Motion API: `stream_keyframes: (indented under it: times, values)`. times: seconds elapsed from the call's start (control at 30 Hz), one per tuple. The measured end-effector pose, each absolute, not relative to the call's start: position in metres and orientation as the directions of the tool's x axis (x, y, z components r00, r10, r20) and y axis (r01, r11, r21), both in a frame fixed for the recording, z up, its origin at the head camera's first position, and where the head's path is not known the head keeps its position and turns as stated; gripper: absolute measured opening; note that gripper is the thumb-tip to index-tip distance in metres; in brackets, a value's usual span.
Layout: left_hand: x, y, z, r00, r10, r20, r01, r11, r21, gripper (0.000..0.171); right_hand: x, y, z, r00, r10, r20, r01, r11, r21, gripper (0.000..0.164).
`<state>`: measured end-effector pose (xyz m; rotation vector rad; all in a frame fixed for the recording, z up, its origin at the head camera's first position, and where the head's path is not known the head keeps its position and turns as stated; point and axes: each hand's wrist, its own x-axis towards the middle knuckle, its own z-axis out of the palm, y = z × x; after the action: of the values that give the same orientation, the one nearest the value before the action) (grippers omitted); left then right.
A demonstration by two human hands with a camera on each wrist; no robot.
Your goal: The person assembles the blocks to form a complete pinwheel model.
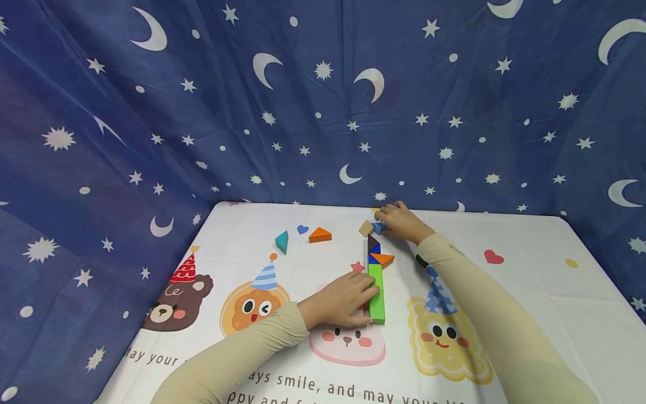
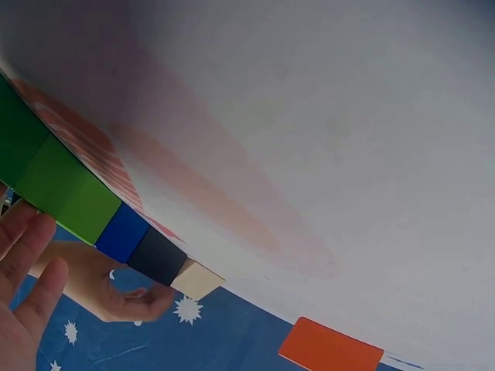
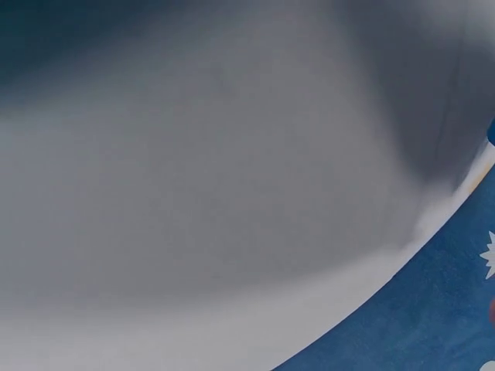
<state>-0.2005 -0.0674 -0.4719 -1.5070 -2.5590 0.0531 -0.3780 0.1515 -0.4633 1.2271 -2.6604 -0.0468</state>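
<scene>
Two bright green blocks [image 1: 376, 294] lie end to end in a line. My left hand [image 1: 340, 300] rests beside them, its fingers fairly straight and touching their left side; in the left wrist view its fingers [image 2: 31, 259] reach the green. Beyond them the line goes on with blue triangular pieces [image 1: 374, 258], a dark triangular block [image 1: 373, 243] and a tan block [image 1: 366, 228] turned at an angle. An orange triangular block [image 1: 383, 260] juts out rightward. At the far end my right hand [image 1: 404, 221] pinches a lighter blue triangular block [image 1: 378, 228], partly hidden by its fingers.
A teal triangular block [image 1: 282, 242] and another orange triangular block [image 1: 320, 235] lie on the far left of the white printed tablecloth [image 1: 530, 292]. A dark blue curtain [image 1: 323, 101] with moons and stars stands behind the table's back edge and along the left.
</scene>
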Motion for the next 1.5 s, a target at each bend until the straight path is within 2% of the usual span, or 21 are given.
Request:
stream_keyframes:
  times: [0.17,0.37,0.7,0.83,1.03,1.33,1.5]
  values:
    - [-0.200,-0.068,-0.472,-0.473,0.872,0.128,0.865,0.487,-0.120,0.049,-0.378,0.148,-0.458,-0.626,-0.767,0.140,-0.764,0.639,0.086,0.024]
    - [-0.200,-0.067,-0.471,-0.471,0.874,0.121,0.867,0.484,-0.118,0.050,-0.379,0.133,-0.453,-0.611,-0.786,0.096,-0.782,0.618,0.086,0.023]
    - [-0.200,-0.065,-0.472,-0.460,0.880,0.120,0.873,0.473,-0.122,0.049,-0.378,0.105,-0.447,-0.505,-0.861,0.064,-0.839,0.507,0.198,0.021]
    - [-0.200,-0.064,-0.471,-0.453,0.883,0.124,0.876,0.467,-0.125,0.050,-0.378,0.099,-0.448,-0.489,-0.871,0.059,-0.846,0.489,0.212,0.021]
    - [-0.199,-0.064,-0.469,-0.461,0.881,0.108,0.874,0.472,-0.115,0.051,-0.381,0.103,-0.449,-0.516,-0.856,0.039,-0.830,0.511,0.225,0.022]
    - [-0.200,-0.064,-0.470,-0.474,0.875,0.099,0.868,0.483,-0.111,0.051,-0.374,0.128,-0.443,-0.630,-0.774,0.055,-0.759,0.630,0.167,0.036]
    - [-0.200,-0.066,-0.469,-0.490,0.867,0.090,0.862,0.498,-0.099,0.051,-0.363,0.138,-0.442,-0.629,-0.770,0.110,-0.746,0.637,0.193,0.048]
